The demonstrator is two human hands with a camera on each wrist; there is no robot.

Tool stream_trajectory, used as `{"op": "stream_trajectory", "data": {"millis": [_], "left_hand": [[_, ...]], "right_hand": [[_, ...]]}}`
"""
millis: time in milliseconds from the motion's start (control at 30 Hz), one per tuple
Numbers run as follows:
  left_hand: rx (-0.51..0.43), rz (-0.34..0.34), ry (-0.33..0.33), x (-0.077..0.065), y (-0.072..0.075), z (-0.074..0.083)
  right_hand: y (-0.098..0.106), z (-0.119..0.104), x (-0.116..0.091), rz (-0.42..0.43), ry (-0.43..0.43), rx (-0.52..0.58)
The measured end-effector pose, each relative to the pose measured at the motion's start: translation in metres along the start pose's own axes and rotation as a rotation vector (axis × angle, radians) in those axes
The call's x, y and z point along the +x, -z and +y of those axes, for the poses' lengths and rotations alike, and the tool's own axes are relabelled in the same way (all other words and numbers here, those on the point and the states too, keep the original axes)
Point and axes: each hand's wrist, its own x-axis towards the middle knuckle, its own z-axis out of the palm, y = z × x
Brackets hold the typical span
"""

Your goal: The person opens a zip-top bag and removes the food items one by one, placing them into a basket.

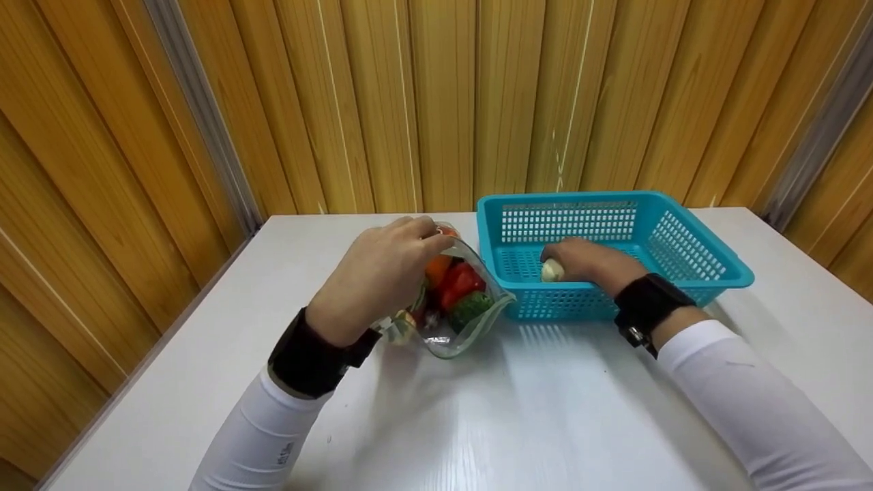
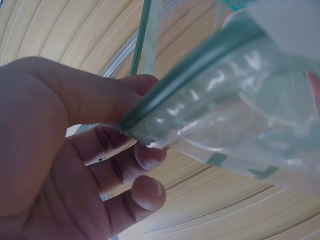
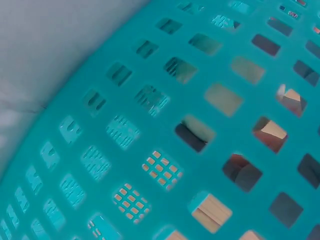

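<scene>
Teal in the head view, the basket [image 1: 569, 300] stands near the table's [image 1: 518, 416] far edge; inside, the right hand [image 1: 592, 260] grips a pale bulb [image 1: 552, 271]. The bag [image 1: 489, 315] of vegetables [image 1: 462, 285] sits just left. Left wrist: the left hand [image 2: 52, 142] pinches its lip [image 2: 185, 85]; slipping could spill them. Right wrist: basket mesh [image 3: 200, 165].

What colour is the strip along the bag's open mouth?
Green; the strip shows best in the left wrist view.
</scene>
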Motion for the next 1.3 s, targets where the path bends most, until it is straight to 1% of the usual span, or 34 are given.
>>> {"op": "stream_trajectory", "data": {"millis": [133,267,333,467,567,633,733,833,933,1000,1067,1200,1300], "left_hand": [[-0.004,-0.029,0.019,0.0,0.001,0.001],[-0.004,-0.054,0.026,0.0,0.0,0.002],[0.0,-0.061,0.028,0.0,0.0,0.002],[0.002,-0.072,0.033,-0.001,-0.001,0.002],[-0.002,-0.072,0.033,-0.001,-0.001,0.001],[-0.008,-0.07,0.032,0.0,-0.002,0.001],[-0.013,-0.069,0.032,0.001,-0.002,0.001],[-0.018,-0.083,0.041,0.002,-0.002,0.001],[-0.028,-0.106,0.057,0.003,-0.001,0.001],[-0.04,-0.119,0.064,0.004,0.0,0.0],[-0.061,-0.131,0.066,0.005,0.0,0.0],[-0.093,-0.157,0.062,0.007,0.0,0.001],[-0.106,-0.166,0.046,0.008,-0.001,0.0]], "right_hand": [[0.002,-0.001,-0.001,-0.01,-0.01,-0.01],[0.002,-0.002,-0.001,-0.021,0.0,-0.016],[0.003,-0.003,-0.001,-0.023,-0.016,-0.014],[0.006,-0.006,-0.003,-0.009,-0.051,-0.059],[0.012,-0.015,-0.008,0.031,-0.075,-0.094],[0.018,-0.025,-0.013,0.062,-0.083,-0.097],[0.032,-0.047,-0.024,0.114,-0.058,-0.053],[0.046,-0.075,-0.041,0.198,0.012,-0.011],[0.056,-0.103,-0.061,0.315,0.116,0.005],[0.058,-0.12,-0.072,0.389,0.197,-0.006],[0.057,-0.134,-0.081,0.44,0.28,-0.015],[0.049,-0.153,-0.091,0.484,0.434,-0.026],[0.037,-0.163,-0.091,0.489,0.557,-0.057]]}}
